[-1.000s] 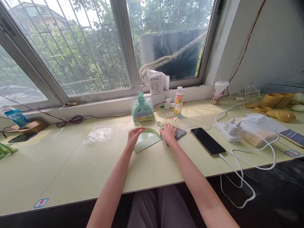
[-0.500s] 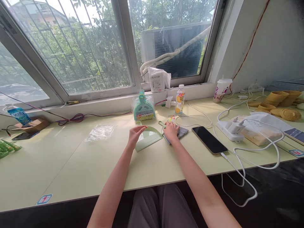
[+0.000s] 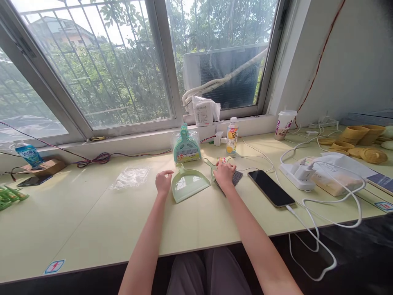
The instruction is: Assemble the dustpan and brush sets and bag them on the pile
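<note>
"Our left hand (image 3: pixel 163 182) has moved leftward from the dustpan (image 3: pixel 190 185); which way does that point?"

"Handle away from us, leaning left; mouth towards us. It lies on the table (image 3: pixel 107 229), right of our loosely curled, empty left hand."

"Our right hand (image 3: pixel 224 173)?"

"Over the brush (image 3: pixel 237 178); we can't tell whether it's gripped."

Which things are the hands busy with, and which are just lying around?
With the hands:
- dustpan, beside the left hand
- brush, under the right hand

Just around:
- phone
- drink bottle
- cup
- white charger
</note>
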`<control>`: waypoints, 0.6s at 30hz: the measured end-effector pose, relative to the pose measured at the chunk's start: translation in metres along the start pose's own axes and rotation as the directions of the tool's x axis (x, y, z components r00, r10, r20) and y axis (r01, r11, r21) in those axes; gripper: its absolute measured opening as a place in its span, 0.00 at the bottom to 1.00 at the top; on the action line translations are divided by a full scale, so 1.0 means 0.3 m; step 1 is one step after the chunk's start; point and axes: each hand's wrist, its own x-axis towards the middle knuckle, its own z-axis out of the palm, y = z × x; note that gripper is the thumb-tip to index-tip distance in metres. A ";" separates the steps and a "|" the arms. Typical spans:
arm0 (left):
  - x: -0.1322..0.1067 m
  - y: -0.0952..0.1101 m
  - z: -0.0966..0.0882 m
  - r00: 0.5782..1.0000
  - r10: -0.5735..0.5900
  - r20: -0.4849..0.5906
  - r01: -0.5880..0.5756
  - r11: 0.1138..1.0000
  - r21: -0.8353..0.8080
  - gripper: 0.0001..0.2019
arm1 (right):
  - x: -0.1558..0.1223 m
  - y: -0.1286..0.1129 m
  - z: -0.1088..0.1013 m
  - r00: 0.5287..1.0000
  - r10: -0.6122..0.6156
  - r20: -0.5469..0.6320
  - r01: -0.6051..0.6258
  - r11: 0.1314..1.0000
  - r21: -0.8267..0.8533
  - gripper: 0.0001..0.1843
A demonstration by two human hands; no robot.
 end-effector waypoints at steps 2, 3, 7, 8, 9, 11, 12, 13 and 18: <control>-0.001 -0.016 0.009 1.000 0.002 0.020 -0.003 0.999 0.043 0.09 | -0.011 -0.022 -0.013 1.000 -0.010 0.005 0.009 0.994 0.111 0.10; -0.006 -0.017 0.017 0.999 0.004 0.049 -0.006 1.000 0.028 0.09 | -0.018 -0.035 -0.018 0.999 -0.028 0.018 0.025 0.988 0.152 0.10; -0.050 0.028 0.060 0.959 0.073 0.274 -0.042 0.992 -0.116 0.19 | -0.053 -0.081 -0.016 0.979 -0.157 0.131 0.128 0.970 0.208 0.10; -0.066 0.046 0.071 0.929 0.104 0.354 -0.049 0.986 -0.162 0.22 | -0.059 -0.086 -0.012 0.970 -0.180 0.165 0.145 0.968 0.204 0.10; -0.083 0.063 0.081 0.892 0.142 0.430 -0.056 0.977 -0.208 0.24 | -0.063 -0.088 -0.008 0.962 -0.194 0.194 0.155 0.968 0.200 0.10; -0.116 0.095 0.098 0.822 0.226 0.523 -0.086 0.957 -0.279 0.26 | -0.064 -0.087 0.000 0.952 -0.203 0.228 0.160 0.968 0.195 0.11; -0.129 0.108 0.103 0.803 0.269 0.532 -0.126 0.949 -0.288 0.25 | -0.062 -0.085 0.003 0.950 -0.206 0.235 0.161 0.967 0.197 0.12; -0.140 0.117 0.105 0.797 0.308 0.520 -0.188 0.944 -0.270 0.24 | -0.060 -0.084 0.006 0.947 -0.214 0.239 0.167 0.965 0.202 0.12; -0.143 0.129 0.083 0.760 0.533 0.372 -0.597 0.799 0.076 0.25 | -0.062 -0.093 0.017 0.911 -0.316 0.265 0.256 0.937 0.238 0.11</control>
